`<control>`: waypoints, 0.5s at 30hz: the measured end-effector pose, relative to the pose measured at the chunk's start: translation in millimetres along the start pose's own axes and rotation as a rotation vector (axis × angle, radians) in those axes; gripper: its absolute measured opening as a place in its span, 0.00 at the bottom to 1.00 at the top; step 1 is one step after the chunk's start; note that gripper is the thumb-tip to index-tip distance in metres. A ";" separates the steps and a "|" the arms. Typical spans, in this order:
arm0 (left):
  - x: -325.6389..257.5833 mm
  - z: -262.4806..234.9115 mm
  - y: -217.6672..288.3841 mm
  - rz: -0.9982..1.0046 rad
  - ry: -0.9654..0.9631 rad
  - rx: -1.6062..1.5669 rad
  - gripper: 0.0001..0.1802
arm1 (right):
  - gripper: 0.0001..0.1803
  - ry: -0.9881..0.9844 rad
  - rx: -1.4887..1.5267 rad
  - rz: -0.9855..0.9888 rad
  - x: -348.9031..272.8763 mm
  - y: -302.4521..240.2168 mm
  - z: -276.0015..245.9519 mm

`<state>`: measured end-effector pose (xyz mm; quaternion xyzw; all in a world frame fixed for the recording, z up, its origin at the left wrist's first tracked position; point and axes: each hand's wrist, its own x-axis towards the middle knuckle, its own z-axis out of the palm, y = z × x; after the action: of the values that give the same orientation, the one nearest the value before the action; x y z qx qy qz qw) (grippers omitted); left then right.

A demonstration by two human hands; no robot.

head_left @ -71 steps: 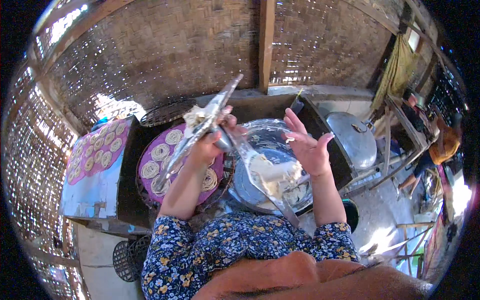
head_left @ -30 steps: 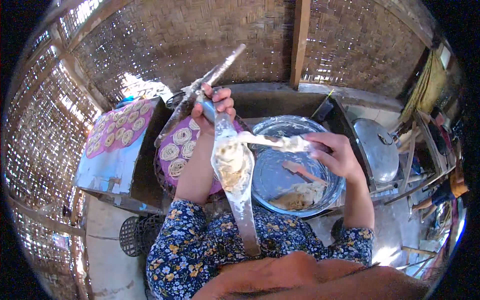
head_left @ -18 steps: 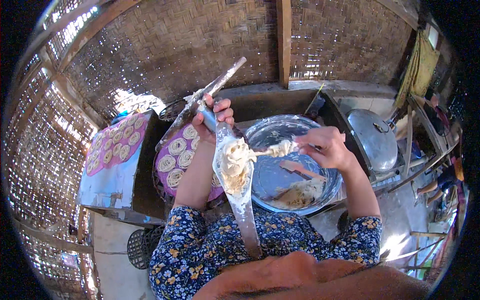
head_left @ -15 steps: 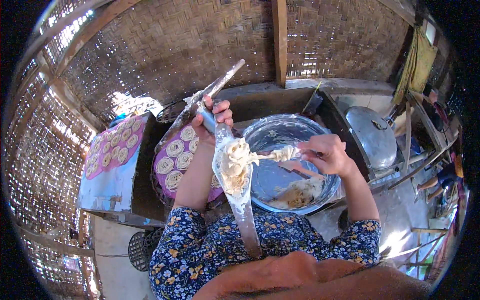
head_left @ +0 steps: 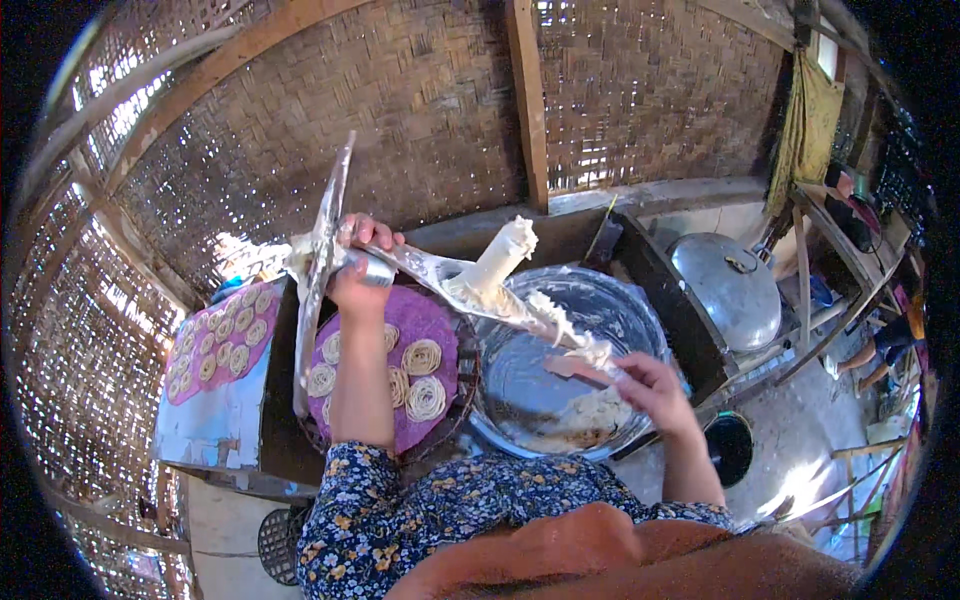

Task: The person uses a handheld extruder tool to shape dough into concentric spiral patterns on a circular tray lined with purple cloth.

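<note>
My left hand (head_left: 365, 262) is closed around a wooden press, with its short metal tube (head_left: 372, 270) against my palm. One long wooden arm (head_left: 322, 250) stands behind the hand; a second, paddle-like arm (head_left: 425, 268) slants down toward the right. From that arm a thick plunger (head_left: 500, 258) sticks up, coated in pale dough. My right hand (head_left: 655, 395) is closed on a dough-smeared stick (head_left: 590, 350), which lies along the paddle's lower end and hides part of it. Below is a wide metal basin (head_left: 490, 360) holding leftover dough (head_left: 600, 412).
Coiled dough rounds (head_left: 421, 357) lie on a purple sheet (head_left: 440, 325) beside my left forearm. More rest on a pink sheet (head_left: 225, 330) at the far left. A lidded metal pot (head_left: 725, 290) stands right; a dark bucket (head_left: 729, 447) is on the floor.
The paddle arm has swung from pointing toward me to slanting right over the basin. My left hand moved left, and my right hand moved lower. The plunger now tilts upward.
</note>
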<state>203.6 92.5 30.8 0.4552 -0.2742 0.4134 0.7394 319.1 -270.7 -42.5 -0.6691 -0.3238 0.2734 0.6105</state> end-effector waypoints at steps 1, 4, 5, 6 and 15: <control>2.9 2.3 1.7 0.033 -0.095 0.004 0.22 | 0.13 0.015 0.068 0.002 2.1 5.2 12.9; 4.3 19.9 -2.1 0.036 -0.120 0.116 0.20 | 0.13 0.099 0.095 -0.005 17.9 23.8 30.9; 4.3 24.5 -3.6 0.032 -0.125 0.114 0.20 | 0.14 0.148 0.056 -0.018 23.2 29.7 35.5; 4.5 28.5 -5.2 0.033 -0.130 0.092 0.22 | 0.14 0.154 0.060 -0.019 27.5 33.7 41.0; -3.7 38.2 -7.2 0.053 -0.038 0.226 0.22 | 0.13 0.383 -0.343 -0.282 23.4 36.6 53.7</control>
<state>206.8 55.0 41.3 0.5361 -0.2515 0.4523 0.6669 296.8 -220.0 -83.9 -0.7504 -0.3339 -0.0042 0.5704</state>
